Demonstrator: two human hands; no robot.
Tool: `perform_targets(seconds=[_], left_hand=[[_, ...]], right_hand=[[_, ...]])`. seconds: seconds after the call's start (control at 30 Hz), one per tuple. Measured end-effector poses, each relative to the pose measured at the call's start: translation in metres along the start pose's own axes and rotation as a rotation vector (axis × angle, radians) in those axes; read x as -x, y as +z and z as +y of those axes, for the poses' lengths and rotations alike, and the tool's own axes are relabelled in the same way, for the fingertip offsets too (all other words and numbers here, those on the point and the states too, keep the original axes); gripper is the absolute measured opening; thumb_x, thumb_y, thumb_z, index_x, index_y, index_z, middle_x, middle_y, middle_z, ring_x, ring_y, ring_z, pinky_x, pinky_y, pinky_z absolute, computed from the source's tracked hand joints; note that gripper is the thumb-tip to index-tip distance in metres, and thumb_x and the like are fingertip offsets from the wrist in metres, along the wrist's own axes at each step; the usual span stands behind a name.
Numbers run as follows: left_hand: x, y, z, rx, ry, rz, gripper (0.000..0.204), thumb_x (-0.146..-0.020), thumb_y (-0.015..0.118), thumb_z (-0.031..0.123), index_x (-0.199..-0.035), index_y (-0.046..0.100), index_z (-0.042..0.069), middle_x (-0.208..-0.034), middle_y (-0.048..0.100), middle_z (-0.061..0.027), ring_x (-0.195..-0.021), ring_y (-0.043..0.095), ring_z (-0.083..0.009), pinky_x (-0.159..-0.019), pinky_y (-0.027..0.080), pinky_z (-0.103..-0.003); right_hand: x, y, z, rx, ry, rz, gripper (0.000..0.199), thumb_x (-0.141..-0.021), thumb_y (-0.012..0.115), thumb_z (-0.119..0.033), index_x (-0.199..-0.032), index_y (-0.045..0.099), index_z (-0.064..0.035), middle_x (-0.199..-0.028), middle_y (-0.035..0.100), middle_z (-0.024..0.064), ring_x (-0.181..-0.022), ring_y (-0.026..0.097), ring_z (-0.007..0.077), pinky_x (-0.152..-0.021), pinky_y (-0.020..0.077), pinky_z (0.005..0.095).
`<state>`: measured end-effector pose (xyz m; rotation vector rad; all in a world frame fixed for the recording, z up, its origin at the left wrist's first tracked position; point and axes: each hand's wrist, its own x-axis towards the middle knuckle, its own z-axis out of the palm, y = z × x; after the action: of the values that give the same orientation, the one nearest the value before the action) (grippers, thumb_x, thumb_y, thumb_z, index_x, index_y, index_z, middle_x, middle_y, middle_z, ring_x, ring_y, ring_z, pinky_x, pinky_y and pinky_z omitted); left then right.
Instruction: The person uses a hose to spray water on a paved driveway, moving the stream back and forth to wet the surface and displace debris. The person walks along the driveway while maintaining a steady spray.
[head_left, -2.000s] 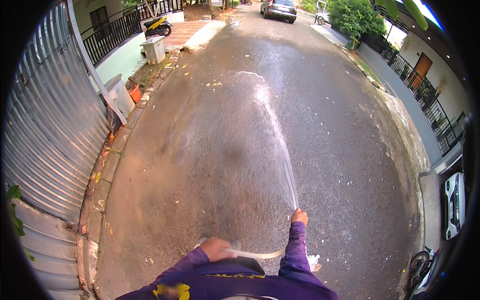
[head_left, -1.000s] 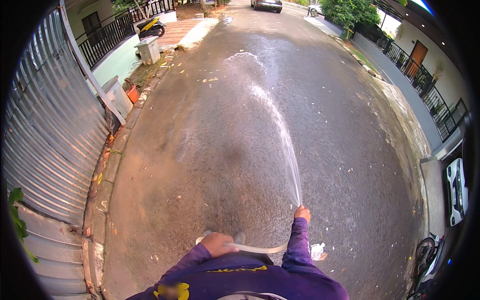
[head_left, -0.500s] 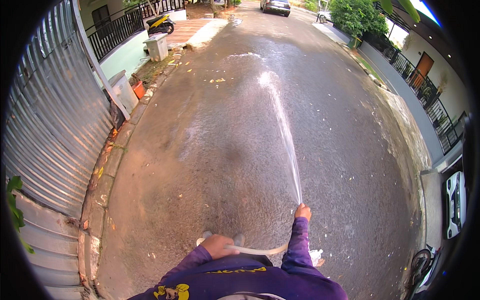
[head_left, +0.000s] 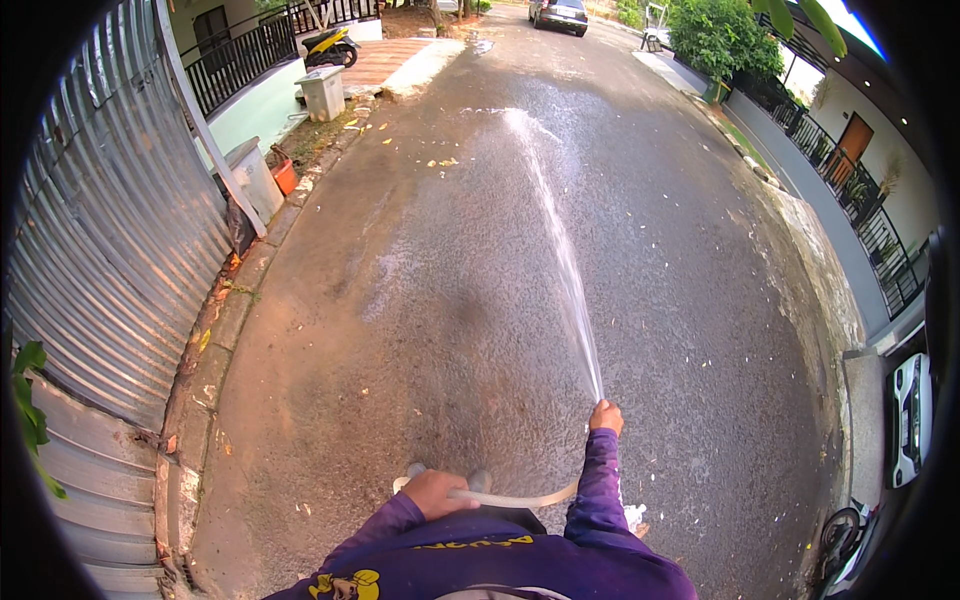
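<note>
Holds the pale hose [head_left: 525,500] just ahead of the purple shirt [head_left: 450,565]. Grips it in the left hand [head_left: 436,494] near the shirt, probably to bear its weight; wraps the right hand [head_left: 605,416] around its hidden outlet farther ahead, apparently to aim the water jet [head_left: 562,247] over asphalt [head_left: 680,300] well beyond the shirt.

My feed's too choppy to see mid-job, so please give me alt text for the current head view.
The right hand sends a jet of water forward along a wet road, while the left hand grips the pale hose farther back. A corrugated metal fence stands at left; a dark car is far ahead.
</note>
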<state>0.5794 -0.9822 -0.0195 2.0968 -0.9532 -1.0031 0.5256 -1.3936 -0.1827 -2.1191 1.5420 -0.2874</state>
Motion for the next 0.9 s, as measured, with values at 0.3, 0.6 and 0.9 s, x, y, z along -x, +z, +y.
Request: perform_targets(seconds=[0.3,0.6,0.9], left_hand=[[-0.002,-0.004,0.002,-0.022,0.008,0.011,0.049,-0.084,0.071,0.056,-0.093,0.073,0.008,-0.085,0.071,-0.0168,-0.085,0.069,-0.0349,-0.076,0.052,-0.042],[-0.007,-0.011,0.0,-0.034,-0.002,0.001,0.042,-0.083,0.071,0.052,-0.088,0.075,0.011,-0.084,0.071,-0.0172,-0.084,0.068,-0.0383,-0.077,0.051,-0.047],[-0.011,-0.007,0.0,-0.083,0.034,-0.061,0.047,-0.083,0.072,0.054,-0.093,0.074,0.007,-0.086,0.071,-0.017,-0.085,0.07,-0.034,-0.077,0.053,-0.041]], right_hand=[[-0.001,0.007,0.012,0.022,0.108,-0.026,0.043,-0.091,0.047,-0.036,-0.106,0.073,-0.0059,-0.105,0.069,0.0278,-0.103,0.065,0.0466,-0.093,0.0498,0.0524],[0.021,0.029,0.068,0.115,0.246,-0.072,0.049,-0.094,0.045,-0.04,-0.107,0.072,-0.0024,-0.111,0.068,0.0269,-0.108,0.065,0.0442,-0.096,0.0498,0.0487],[0.013,0.022,0.076,0.033,0.205,-0.002,0.047,-0.093,0.043,-0.036,-0.105,0.072,-0.002,-0.106,0.068,0.029,-0.104,0.064,0.0477,-0.095,0.0485,0.0526]])
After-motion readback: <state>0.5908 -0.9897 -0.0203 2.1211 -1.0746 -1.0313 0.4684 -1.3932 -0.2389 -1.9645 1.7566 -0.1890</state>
